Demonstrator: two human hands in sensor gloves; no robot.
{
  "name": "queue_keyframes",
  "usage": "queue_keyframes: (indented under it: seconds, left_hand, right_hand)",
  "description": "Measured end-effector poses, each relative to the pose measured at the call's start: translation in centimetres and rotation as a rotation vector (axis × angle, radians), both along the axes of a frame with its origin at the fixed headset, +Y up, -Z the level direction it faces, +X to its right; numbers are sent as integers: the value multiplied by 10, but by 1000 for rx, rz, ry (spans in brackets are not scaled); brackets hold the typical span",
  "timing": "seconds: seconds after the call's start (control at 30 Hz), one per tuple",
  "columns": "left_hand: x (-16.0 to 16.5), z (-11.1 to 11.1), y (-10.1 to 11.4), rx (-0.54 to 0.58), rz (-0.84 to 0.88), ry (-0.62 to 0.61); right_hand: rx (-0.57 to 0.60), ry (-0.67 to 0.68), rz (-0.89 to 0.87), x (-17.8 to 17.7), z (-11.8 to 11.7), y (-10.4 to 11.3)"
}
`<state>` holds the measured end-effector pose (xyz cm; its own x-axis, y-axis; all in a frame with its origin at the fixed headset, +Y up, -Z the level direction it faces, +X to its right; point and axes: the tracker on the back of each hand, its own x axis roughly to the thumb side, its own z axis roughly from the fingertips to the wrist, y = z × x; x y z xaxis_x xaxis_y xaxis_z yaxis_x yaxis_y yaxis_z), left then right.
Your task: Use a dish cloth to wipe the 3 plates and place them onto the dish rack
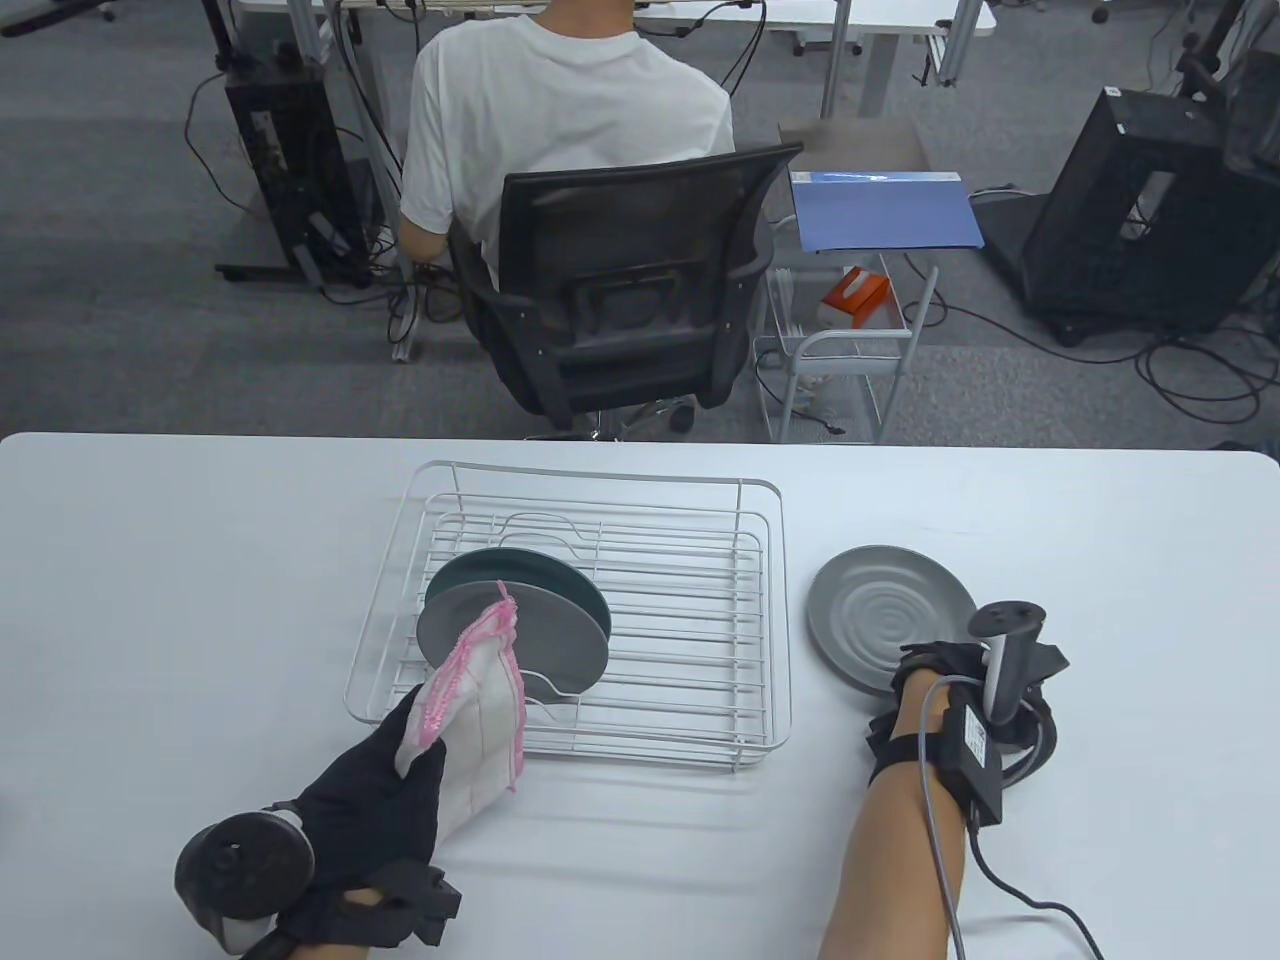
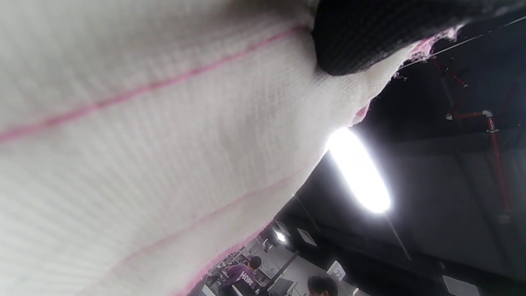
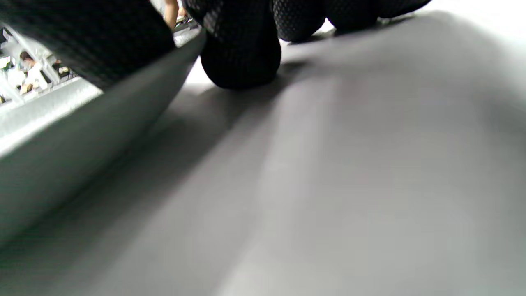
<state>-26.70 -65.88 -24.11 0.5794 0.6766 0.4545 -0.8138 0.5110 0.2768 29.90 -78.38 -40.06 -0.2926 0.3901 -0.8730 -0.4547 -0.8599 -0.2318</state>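
1. The last plate (image 1: pixel 885 610) lies flat on the bench (image 1: pixel 160 600), just right of the rack (image 1: pixel 762 620); two plates (image 1: pixel 520 625) already stand in the rack.
2. The right hand (image 1: pixel 945 680) is at that plate's near rim, thumb over the rim and fingers apparently underneath; whether the grip has closed I cannot tell.
3. The left hand (image 1: pixel 375 790) holds the cloth (image 1: pixel 475 700) bunched, in front of the rack.
4. Get fingers well under the rim before lifting, then bring the plate to the cloth.

Three plates (image 1: pixel 888 615) — two racked, one out; one dish cloth (image 1: pixel 478 720); one dish rack (image 1: pixel 690 620).
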Motion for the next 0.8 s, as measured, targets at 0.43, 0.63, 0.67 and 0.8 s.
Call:
queue_keyframes:
  seconds: [0.43, 0.63, 0.67, 0.8]
  left_hand:
    - [-3, -3, -4, -20, 17, -1]
    - [-9, -7, -8, -35, 18, 31]
    - [-9, -7, -8, -33, 23, 32]
    - [-7, -2, -3, 5, 0, 38]
  right_hand:
    - [589, -65, -261, 4, 33, 34]
    - [788, 70, -440, -19, 56, 75]
    - [805, 115, -484, -26, 61, 81]
    - [867, 302, -654, -67, 82, 99]
